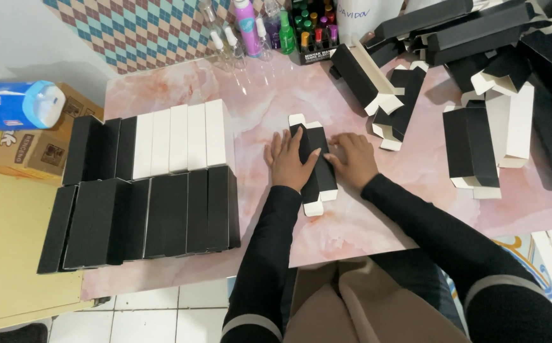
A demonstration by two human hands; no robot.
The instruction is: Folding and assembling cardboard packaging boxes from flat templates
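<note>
Sitting at the far left, beyond the table edge, were a brown cardboard carton [28, 152] and a blue-and-white plastic tissue pack [15, 103] lying on top of it. On the pink marble-patterned tabletop [269, 108], two neat rows of folded long rectangular boxes [152, 184] lay side by side, the front row all black, the back row part black and part white (these looked finished, judging by their closed shape). At the middle of the table the left hand [292, 162] lay flat with fingers spread, pressing down on a flat black cardboard box blank with white end flaps [317, 174], which lay lengthwise on the tabletop just in front of the person. The right hand [352, 159] rested just beside it, fingers loosely together and bent, touching the blank's right edge; it pinched nothing that could be seen. That blank appeared unfolded still, its flaps open at both ends. Behind it stood a cluster of small coloured bottles [301, 25]. At the right a loose heap of unfolded black-and-white box blanks [479, 95] sprawled, so a good share seemed left to do, roughly as much as was already stacked.
</note>
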